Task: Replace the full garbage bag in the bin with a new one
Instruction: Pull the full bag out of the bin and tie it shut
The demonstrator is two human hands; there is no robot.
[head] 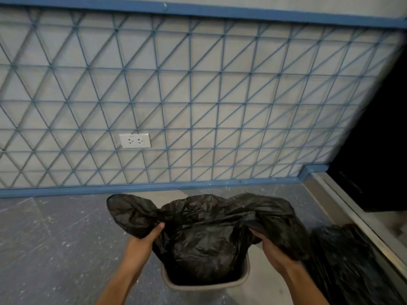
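Note:
A grey bin [204,285] stands on the floor at the bottom middle, with only its near rim showing. A black garbage bag [202,236] hangs in and over the bin's mouth, its top edge spread wide. My left hand [146,237] grips the bag's left edge, thumb on top. My right hand [269,245] grips the bag's right edge, with its fingers hidden in the plastic. A second black garbage bag [343,260], bulging, lies on the floor to the right of the bin.
A pale wall with a blue lattice [189,102] rises just behind the bin, with a white double socket [135,140] low on it. A blue skirting [154,187] runs along the floor. A dark opening with a metal threshold [343,208] lies at the right.

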